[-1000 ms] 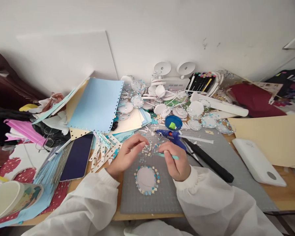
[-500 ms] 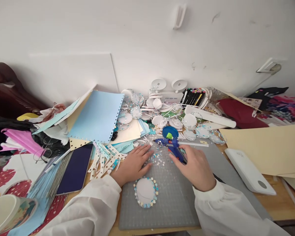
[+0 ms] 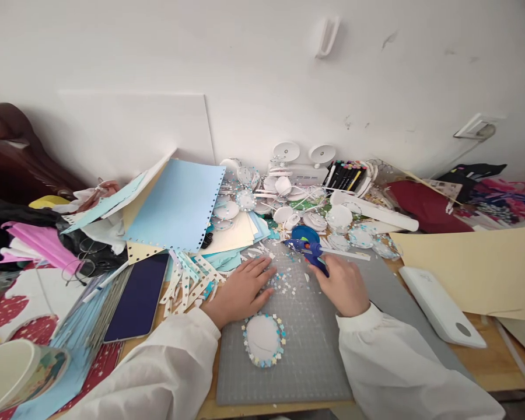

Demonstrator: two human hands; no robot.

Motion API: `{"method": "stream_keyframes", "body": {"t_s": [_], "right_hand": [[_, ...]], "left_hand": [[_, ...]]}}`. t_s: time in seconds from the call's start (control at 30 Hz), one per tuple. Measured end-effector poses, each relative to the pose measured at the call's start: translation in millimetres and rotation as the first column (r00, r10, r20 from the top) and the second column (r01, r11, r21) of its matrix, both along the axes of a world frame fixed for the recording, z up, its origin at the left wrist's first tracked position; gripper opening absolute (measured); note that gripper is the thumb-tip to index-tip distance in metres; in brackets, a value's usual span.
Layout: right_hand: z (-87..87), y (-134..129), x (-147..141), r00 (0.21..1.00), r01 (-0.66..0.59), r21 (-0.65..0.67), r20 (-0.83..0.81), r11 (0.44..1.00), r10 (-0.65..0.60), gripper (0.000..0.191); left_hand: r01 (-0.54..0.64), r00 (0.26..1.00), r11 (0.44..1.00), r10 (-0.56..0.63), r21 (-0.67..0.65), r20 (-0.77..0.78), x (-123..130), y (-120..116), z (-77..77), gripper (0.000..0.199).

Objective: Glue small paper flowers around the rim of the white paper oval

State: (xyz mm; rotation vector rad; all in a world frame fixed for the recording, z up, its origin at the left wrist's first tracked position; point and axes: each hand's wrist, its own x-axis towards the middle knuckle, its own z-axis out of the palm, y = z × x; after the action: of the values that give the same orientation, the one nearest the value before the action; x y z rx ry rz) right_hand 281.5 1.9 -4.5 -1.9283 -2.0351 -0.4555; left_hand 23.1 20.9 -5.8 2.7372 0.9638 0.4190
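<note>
On the left part of the grey cutting mat [image 3: 306, 367] my left hand [image 3: 242, 290] lies flat, fingers spread, holding nothing. My right hand [image 3: 343, 286] is wrapped round the handle of a blue glue gun [image 3: 308, 249], whose nozzle points left. A white glue stick [image 3: 345, 254] sticks out of its back. Below my left hand lies a white disc [image 3: 263, 340] edged with small blue, white and cream stars. Loose star pieces [image 3: 286, 283] are scattered between my hands. Just behind the gun is a round blue lid [image 3: 305, 233].
Decorated white discs [image 3: 245, 199] and markers [image 3: 345, 176] are piled along the wall. Blue paper [image 3: 175, 204], paper strips [image 3: 190, 280] and a dark phone [image 3: 137, 297] lie left. A white power bank [image 3: 441, 306] and cream sheets [image 3: 472, 268] lie right. A cup [image 3: 21, 373] stands front left.
My right hand has closed round the glue gun's handle, where before its fingers were looser beside it. My left hand stays flat on the mat. The view has shifted slightly.
</note>
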Motion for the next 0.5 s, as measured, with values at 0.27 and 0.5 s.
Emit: {"method": "stream_keyframes", "body": {"t_s": [0.27, 0.5], "right_hand": [[10.5, -12.5, -2.2, 0.989, -0.083, 0.086, -0.114, 0.993, 0.093, 0.041], [45.3, -53.0, -16.6, 0.859, -0.299, 0.105, -0.403, 0.948, 0.316, 0.027]], "left_hand": [[-0.003, 1.0, 1.0, 0.003, -0.004, 0.024, -0.2, -0.9, 2.0, 0.044], [-0.124, 0.989, 0.992, 0.126, -0.022, 0.081, 1.3, -0.9, 1.4, 0.041]]}}
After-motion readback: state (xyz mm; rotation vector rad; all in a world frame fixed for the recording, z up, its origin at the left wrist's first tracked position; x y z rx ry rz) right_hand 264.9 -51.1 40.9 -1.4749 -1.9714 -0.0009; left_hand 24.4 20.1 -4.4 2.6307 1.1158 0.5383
